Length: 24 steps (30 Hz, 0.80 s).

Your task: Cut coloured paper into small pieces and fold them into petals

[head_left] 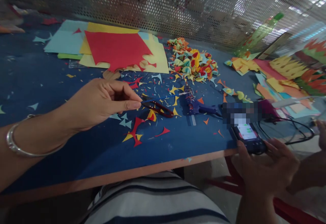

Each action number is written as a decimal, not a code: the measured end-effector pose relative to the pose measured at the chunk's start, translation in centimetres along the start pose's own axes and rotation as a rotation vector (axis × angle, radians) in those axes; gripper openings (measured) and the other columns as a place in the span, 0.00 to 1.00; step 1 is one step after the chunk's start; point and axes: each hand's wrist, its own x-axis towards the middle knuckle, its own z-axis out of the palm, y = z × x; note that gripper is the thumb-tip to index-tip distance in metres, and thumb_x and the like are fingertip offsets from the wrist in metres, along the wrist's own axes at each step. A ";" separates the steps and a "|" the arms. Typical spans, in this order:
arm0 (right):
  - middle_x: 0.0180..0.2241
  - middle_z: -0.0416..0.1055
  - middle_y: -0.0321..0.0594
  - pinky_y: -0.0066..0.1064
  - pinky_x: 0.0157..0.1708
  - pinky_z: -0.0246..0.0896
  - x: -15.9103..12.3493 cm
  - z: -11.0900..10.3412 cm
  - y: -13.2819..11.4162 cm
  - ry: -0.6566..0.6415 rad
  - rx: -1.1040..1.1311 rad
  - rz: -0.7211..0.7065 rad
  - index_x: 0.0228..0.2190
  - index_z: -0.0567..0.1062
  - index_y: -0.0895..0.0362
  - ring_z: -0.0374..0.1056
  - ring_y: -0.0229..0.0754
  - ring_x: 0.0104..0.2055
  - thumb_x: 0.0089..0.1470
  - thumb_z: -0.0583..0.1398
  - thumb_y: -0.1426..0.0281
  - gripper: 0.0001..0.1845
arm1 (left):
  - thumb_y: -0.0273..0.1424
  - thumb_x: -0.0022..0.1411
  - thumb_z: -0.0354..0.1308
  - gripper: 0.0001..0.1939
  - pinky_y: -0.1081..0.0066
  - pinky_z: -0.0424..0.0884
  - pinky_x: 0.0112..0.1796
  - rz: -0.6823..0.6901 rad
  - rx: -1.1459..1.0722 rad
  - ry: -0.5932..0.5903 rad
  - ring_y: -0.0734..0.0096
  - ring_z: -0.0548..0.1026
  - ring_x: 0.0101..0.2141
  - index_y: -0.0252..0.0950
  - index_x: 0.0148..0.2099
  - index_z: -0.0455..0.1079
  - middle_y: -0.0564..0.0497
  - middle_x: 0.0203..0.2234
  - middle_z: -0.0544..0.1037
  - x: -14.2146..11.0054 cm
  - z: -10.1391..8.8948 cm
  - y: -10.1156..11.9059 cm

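Pinching thin blue stick point(163, 98) by end, centre, left hand point(107, 98) likely leaves tip free; right hand point(270, 166) grips black rectangular phone point(248, 135), lower right.

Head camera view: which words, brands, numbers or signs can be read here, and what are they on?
No text can be read.
Phone screen: lit, with small marks too blurred to read; its upper part is pixelated.
Green-capped bottle, red sheet: no lettering can be made out.
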 end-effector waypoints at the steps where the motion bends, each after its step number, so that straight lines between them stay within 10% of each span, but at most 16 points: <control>1: 0.54 0.70 0.59 0.59 0.50 0.68 0.0 0.1 0.1 0.052 -0.024 -0.017 0.60 0.67 0.59 0.70 0.65 0.52 0.47 0.72 0.55 0.44 | 0.29 0.53 0.68 0.02 0.74 0.65 0.33 0.001 0.004 0.002 0.78 0.71 0.29 0.36 0.31 0.79 0.56 0.26 0.79 0.0 0.0 -0.1; 7: 0.44 0.74 0.52 0.58 0.46 0.70 0.6 0.5 0.4 0.232 -0.050 -0.173 0.53 0.74 0.59 0.72 0.63 0.47 0.38 0.75 0.52 0.43 | 0.34 0.51 0.69 0.05 0.74 0.64 0.29 0.096 0.000 0.008 0.77 0.70 0.26 0.38 0.30 0.80 0.55 0.24 0.79 0.2 -0.1 -0.8; 24: 0.48 0.73 0.56 0.59 0.53 0.65 0.6 0.5 0.2 0.165 -0.037 -0.170 0.54 0.73 0.63 0.70 0.65 0.53 0.44 0.73 0.57 0.40 | 0.30 0.53 0.68 0.03 0.77 0.68 0.30 0.103 -0.038 -0.091 0.78 0.73 0.27 0.36 0.30 0.80 0.55 0.23 0.79 -0.1 0.1 -0.5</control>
